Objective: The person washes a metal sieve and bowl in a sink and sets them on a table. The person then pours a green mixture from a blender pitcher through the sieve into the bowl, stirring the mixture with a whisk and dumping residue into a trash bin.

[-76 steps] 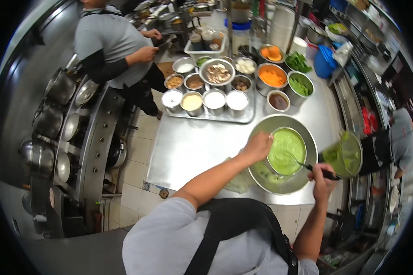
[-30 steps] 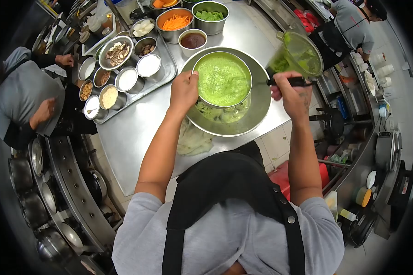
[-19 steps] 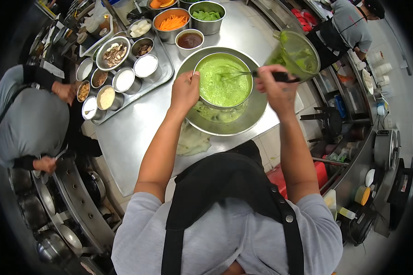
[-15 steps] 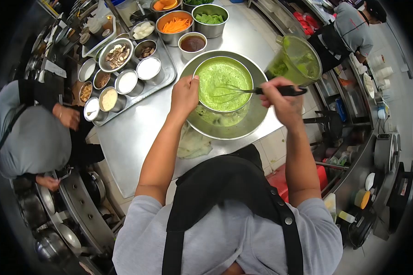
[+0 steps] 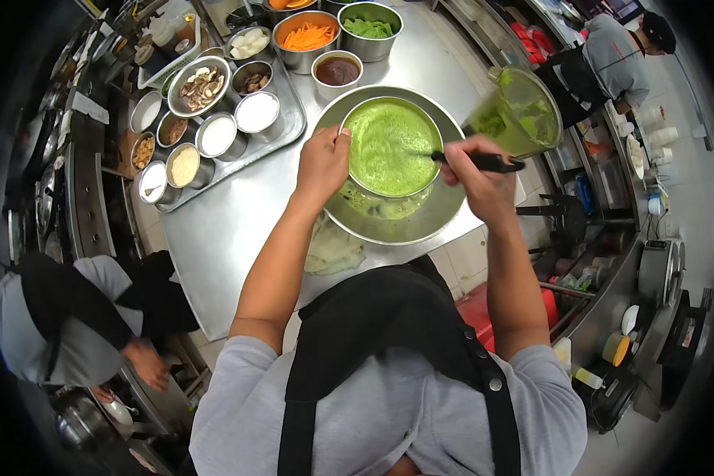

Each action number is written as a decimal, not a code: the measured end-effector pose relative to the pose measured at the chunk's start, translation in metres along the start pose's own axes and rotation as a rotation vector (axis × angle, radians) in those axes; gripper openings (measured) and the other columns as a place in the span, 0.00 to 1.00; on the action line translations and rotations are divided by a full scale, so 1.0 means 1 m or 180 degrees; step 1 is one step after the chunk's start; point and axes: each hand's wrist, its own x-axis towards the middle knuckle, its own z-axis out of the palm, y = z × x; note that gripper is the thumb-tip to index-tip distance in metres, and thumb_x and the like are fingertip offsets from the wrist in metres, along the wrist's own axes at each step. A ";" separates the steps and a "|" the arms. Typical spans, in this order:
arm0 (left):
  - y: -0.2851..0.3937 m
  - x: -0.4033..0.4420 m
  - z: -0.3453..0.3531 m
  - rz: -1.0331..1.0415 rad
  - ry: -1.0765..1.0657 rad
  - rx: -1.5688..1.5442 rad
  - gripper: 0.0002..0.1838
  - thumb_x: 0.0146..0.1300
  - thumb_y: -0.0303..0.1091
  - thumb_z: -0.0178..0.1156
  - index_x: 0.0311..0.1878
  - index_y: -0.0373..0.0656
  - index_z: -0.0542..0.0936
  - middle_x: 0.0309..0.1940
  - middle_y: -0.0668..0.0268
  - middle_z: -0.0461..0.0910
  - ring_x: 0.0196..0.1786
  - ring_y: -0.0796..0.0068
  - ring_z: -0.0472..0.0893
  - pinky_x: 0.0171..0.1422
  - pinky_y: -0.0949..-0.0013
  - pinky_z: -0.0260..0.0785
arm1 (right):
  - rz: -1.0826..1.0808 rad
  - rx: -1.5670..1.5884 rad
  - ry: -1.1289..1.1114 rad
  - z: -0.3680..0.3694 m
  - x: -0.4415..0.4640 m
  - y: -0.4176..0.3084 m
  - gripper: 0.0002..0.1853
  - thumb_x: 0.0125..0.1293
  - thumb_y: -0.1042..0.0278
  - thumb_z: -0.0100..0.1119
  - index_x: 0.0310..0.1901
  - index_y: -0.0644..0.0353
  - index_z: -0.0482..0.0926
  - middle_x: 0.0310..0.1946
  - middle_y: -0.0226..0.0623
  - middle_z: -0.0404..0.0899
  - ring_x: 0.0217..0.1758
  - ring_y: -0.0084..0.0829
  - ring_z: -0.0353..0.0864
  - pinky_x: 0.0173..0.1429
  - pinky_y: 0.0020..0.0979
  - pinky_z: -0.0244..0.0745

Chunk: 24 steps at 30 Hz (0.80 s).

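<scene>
My left hand [image 5: 323, 165] grips the left rim of a steel container [image 5: 434, 184] full of frothy green liquid [image 5: 390, 151]. That container sits inside a wide steel bowl [image 5: 452, 208], where more green liquid with ice-like lumps shows near the front. In my right hand [image 5: 481, 178] is the black handle of a whisk [image 5: 500, 163]; its wires are sunk in the green liquid and mostly hidden. Just behind my right hand stands a clear blender jug [image 5: 523, 111] with green residue on its walls. A crumpled pale cloth [image 5: 333, 250] lies beside the bowl.
A metal tray [image 5: 289, 136] at left carries several small containers, among them sliced mushrooms [image 5: 201, 89] and white powder [image 5: 257, 113]. Behind the bowl stand brown sauce [image 5: 337, 71], carrot strips [image 5: 308, 36] and green leaves [image 5: 369, 28]. Co-workers [image 5: 63, 317] are at left and far right [image 5: 619, 59].
The whisk's wires have gone deeper into the green liquid, and its handle has shifted slightly. The left co-worker has bent lower toward the front, lowering an arm. My left hand keeps its hold.
</scene>
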 end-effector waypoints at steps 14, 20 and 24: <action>-0.006 -0.006 -0.001 0.0021 0.0012 0.0115 0.16 0.70 0.39 0.51 0.42 0.35 0.80 0.32 0.47 0.77 0.39 0.47 0.76 0.47 0.55 0.67 | -0.0014 -0.0219 0.0326 -0.002 -0.001 -0.008 0.07 0.63 0.70 0.65 0.29 0.62 0.80 0.21 0.29 0.78 0.20 0.16 0.74 0.26 0.19 0.68; -0.002 -0.004 -0.009 -0.0066 0.0079 0.0086 0.16 0.70 0.40 0.51 0.38 0.34 0.78 0.33 0.46 0.77 0.39 0.46 0.76 0.47 0.55 0.67 | 0.0372 0.0097 0.0077 -0.019 -0.004 -0.001 0.08 0.63 0.68 0.65 0.32 0.64 0.79 0.21 0.33 0.80 0.22 0.19 0.77 0.28 0.23 0.73; -0.002 -0.005 -0.004 -0.0082 0.0039 0.0130 0.17 0.70 0.40 0.50 0.36 0.33 0.78 0.34 0.46 0.77 0.40 0.46 0.76 0.47 0.55 0.67 | -0.0017 0.0431 0.0188 0.002 0.012 0.018 0.09 0.65 0.68 0.63 0.31 0.65 0.79 0.21 0.36 0.80 0.20 0.21 0.78 0.25 0.23 0.74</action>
